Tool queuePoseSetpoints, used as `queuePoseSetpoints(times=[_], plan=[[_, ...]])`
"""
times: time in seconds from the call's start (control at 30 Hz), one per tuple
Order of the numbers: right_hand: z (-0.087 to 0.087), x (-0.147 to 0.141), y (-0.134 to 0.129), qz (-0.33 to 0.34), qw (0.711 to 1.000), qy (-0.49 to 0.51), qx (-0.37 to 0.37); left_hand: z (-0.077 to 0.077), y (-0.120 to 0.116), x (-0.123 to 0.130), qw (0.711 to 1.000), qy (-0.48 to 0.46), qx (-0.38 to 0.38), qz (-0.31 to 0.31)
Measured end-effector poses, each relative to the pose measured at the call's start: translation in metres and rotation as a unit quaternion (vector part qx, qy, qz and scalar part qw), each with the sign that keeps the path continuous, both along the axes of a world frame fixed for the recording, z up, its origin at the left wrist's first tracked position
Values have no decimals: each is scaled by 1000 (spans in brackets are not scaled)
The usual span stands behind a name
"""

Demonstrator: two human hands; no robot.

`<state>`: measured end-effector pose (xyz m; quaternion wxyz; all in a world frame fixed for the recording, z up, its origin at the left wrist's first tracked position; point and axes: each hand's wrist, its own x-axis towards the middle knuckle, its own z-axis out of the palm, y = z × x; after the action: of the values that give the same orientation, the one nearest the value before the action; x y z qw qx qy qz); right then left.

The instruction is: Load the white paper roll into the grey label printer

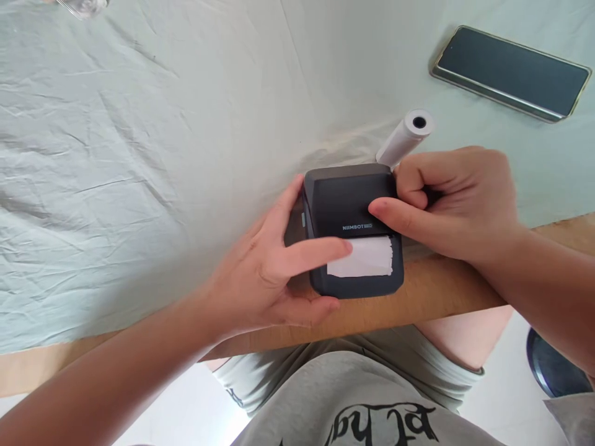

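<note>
A black label printer [356, 198] with NIIMBOT lettering sits at the table's front edge. White paper [365, 260] with a ragged right edge shows on its lower part. My left hand [279, 266] grips the printer from the left, its thumb over the paper's left part and other fingers along the side and front. My right hand [446, 204] holds the printer's right side, thumb on the black top and the other fingers curled in. Just behind the printer's upper right corner lies a white paper roll [402, 139] with a dark core.
A phone [514, 73] lies at the back right on the wrinkled pale cloth [186, 142]. The table's bare wooden edge [372, 316] runs along the front. A clear, shiny item [83, 6] is cut off at the top left. A dark round object [555, 365] is at the lower right.
</note>
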<state>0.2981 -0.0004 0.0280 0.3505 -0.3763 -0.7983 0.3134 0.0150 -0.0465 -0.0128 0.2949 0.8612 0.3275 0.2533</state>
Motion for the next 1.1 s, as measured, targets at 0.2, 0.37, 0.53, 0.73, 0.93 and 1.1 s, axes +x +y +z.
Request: queuePoseSetpoints(times=[0.2,0.37,0.53,0.73,0.93,1.1], plan=[[5,-3,-1,-50,991,-32,-121,3,-5,-4,999,18,29,8],[8,-1,-2,-77,976,-98,-180,1,-10,3,998,18,31,44],[8,0,-1,-64,973,-126,-183,-5,-15,10,996,21,72,56],[-3,7,3,-28,986,-116,-120,-3,-13,4,992,45,95,66],[-7,9,4,6,997,-67,-30,10,-8,-2,994,59,1,89],[-9,9,5,3,997,-77,-21,12,-8,-2,991,78,-16,108]])
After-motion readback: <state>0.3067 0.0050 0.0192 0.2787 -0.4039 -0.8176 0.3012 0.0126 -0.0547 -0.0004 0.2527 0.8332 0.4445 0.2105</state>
